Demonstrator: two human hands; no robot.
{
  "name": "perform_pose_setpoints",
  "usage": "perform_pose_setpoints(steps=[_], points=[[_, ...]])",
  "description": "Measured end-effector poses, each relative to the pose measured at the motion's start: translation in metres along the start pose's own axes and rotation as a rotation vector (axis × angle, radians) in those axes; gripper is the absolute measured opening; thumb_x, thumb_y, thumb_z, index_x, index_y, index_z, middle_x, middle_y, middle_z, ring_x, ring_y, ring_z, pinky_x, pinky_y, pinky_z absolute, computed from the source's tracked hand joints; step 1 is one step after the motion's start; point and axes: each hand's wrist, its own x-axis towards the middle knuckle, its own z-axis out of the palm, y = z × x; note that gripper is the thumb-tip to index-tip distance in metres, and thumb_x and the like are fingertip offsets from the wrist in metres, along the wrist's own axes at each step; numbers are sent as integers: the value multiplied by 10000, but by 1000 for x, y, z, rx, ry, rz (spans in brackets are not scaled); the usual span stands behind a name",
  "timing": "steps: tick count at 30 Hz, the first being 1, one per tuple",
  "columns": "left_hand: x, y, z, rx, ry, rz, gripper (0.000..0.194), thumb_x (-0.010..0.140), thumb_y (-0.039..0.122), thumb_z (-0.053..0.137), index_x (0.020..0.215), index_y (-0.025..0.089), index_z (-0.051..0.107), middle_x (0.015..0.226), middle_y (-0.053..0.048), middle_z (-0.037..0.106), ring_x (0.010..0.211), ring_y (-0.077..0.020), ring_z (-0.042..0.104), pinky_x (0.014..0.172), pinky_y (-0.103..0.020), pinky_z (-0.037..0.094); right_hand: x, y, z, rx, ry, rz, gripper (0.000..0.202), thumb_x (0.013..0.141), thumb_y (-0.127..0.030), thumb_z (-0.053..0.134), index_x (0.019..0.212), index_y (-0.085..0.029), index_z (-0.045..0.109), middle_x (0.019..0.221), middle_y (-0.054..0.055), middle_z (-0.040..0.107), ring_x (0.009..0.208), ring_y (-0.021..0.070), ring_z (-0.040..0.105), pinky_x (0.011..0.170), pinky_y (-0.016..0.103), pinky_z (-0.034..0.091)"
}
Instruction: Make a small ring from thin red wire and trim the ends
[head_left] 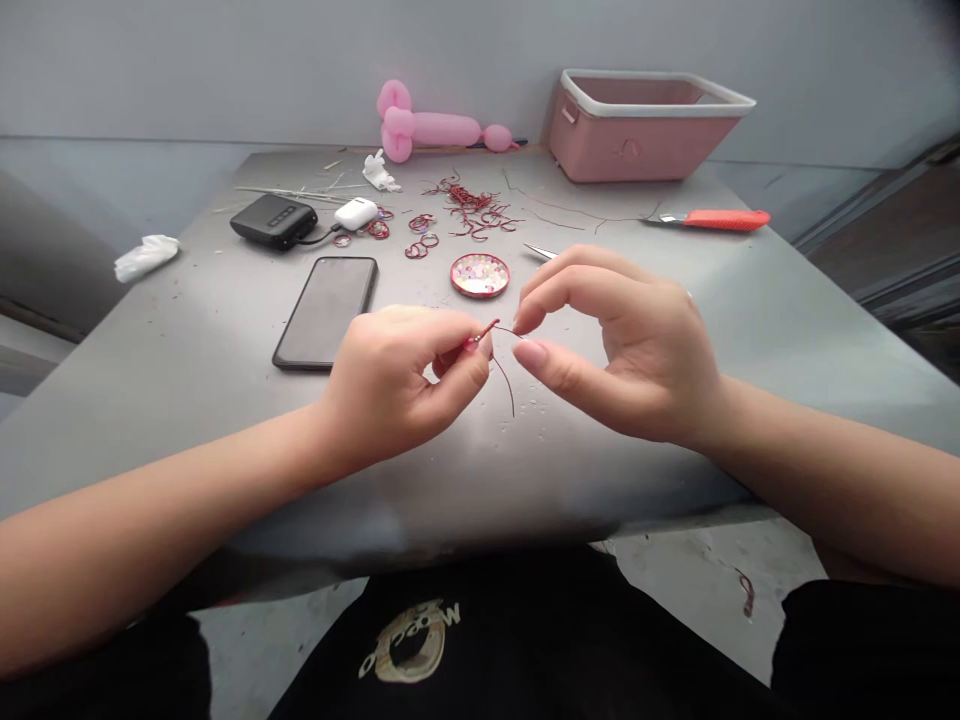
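Grey table [187,385] lies below the left grip [405,370], pinching a red piece [489,328], and the narrowly parted right grip [641,345], a wall [262,70] beyond both.

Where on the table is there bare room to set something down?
Right side: a broad patch between the red-handled cutter, right forearm and table edge. Left side: one between phone, left forearm and table edge. Crowded: beyond the phone and bead dish, with black box, white case, rings and red wire scraps.

Smooth tabletop [187,390], glossy phone screen [326,308], plastic basket [637,148].
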Motion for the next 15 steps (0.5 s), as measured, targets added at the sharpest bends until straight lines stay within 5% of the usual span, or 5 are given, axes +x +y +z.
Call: perform_pose_setpoints(steps=[4,9,12,15], points=[[0,4,-5,-99,-48,-71,320,900,214,514,581,199,533,553,25,571,529,-103,484,573,-255,418,2,3,3,124,-2,-7,65,877,-261,658,830,-219,671,887,48,702,861,184,676,844,390,565],[2,8,-11,-451,-152,-250,253,918,250,537,689,204,635,563,29,629,507,-101,546,541,-248,450,6,7,4,215,104,-193,86,851,-179,691,794,-244,684,813,7,696,895,183,671,915,415,552],[2,8,-11,-495,-153,-231,258,912,236,542,672,205,634,530,35,602,498,-99,543,535,-247,455,6,9,2,486,87,-45,110,906,-327,658,839,-243,683,824,10,697,878,178,669,922,414,548],[2,7,-9,-475,-169,-205,256,910,215,543,668,205,628,515,44,589,483,-92,530,522,-238,447,7,13,-2,757,62,216,177,912,-422,642,863,-254,617,563,-65,523,592,124,577,746,361,560]])
